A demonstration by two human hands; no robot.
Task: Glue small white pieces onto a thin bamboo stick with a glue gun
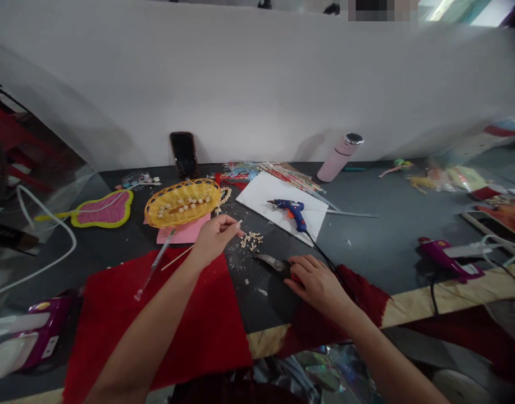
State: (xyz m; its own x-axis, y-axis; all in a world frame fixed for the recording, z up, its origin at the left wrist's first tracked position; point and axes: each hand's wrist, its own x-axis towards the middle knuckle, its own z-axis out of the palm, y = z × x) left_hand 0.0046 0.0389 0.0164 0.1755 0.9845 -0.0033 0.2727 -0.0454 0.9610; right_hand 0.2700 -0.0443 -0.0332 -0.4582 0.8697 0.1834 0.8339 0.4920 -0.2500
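Observation:
My left hand (pixel 213 240) is closed in a pinch around a small pale piece (pixel 240 223), its kind too small to make out. Just right of those fingertips lies a little heap of cream-coloured bits (pixel 251 241), with crumbs scattered on the dark table. My right hand (pixel 318 281) is wrapped around the handles of what look like pruning shears (pixel 274 262), their curved blades pointing left toward the heap. Its palm mostly hides the handles. Beyond the left hand, a yellow woven basket (pixel 179 216) holds several small pale pieces and rests partly on pink paper (pixel 167 236).
A blue glue gun (pixel 291 210) lies on white board (pixel 261 193), its cable running toward my right arm. Red cloth (pixel 206 331) spreads under my left forearm. A phone (pixel 184 154) and pink flask (pixel 339 158) stand at the back; purple devices (pixel 446 258) sit at both sides.

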